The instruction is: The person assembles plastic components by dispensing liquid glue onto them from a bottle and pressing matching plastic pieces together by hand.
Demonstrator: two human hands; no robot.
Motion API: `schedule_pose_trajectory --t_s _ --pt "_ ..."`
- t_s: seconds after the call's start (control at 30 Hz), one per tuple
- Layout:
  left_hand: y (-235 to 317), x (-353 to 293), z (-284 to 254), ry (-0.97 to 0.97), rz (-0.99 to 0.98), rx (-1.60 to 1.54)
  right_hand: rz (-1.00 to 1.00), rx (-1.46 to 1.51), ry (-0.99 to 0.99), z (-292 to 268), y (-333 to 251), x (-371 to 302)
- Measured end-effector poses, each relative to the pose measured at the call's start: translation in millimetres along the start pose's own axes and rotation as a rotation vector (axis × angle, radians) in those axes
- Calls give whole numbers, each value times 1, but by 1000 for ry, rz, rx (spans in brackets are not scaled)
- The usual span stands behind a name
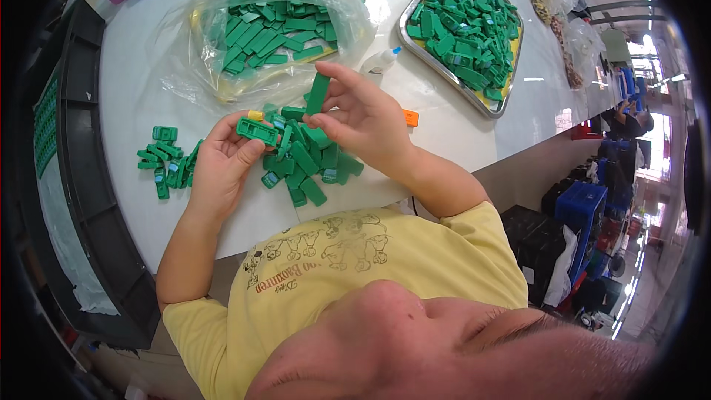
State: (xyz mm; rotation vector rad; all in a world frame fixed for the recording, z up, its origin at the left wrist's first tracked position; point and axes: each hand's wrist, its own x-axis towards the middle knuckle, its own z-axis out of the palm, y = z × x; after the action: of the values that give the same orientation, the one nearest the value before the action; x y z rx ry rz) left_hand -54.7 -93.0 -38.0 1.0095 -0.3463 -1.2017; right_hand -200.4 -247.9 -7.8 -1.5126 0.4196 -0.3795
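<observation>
My left hand (224,159) pinches a small green plastic shell (258,131), its hollow, ribbed side showing. A small yellow piece (255,115) sits by those fingertips; I cannot tell what it is. Between thumb and fingers, my right hand (364,118) grips a flat green plastic strip (318,93), held upright and apart from the shell. Beneath both hands lies a loose pile of green plastic parts (304,159), some with light blue patches. A smaller cluster of green pieces (164,159) rests left of my left hand.
A clear plastic bag (174,52) full of flat green strips lies ahead. To its right are a white bottle (378,62) with a blue tip and a metal tray (498,112) heaped with green parts. An orange block (411,118) lies by my right wrist. A dark crate (100,155) stands left.
</observation>
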Motion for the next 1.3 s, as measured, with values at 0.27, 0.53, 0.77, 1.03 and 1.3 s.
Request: schedule_pose_trajectory --t_s 0.27,0.53,0.77,1.03,1.3 --pt "0 1 -5 4 -11 13 -19 156 -11 6 10 2" --pt "5 -1 -10 23 13 24 94 275 13 16 2 5" --pt "5 -1 -17 28 62 80 -10 204 55 20 13 5" --pt "-4 -7 -8 67 233 95 -44 387 115 42 7 3" --pt "-11 -10 -17 -11 387 230 127 309 8 54 9 -2"
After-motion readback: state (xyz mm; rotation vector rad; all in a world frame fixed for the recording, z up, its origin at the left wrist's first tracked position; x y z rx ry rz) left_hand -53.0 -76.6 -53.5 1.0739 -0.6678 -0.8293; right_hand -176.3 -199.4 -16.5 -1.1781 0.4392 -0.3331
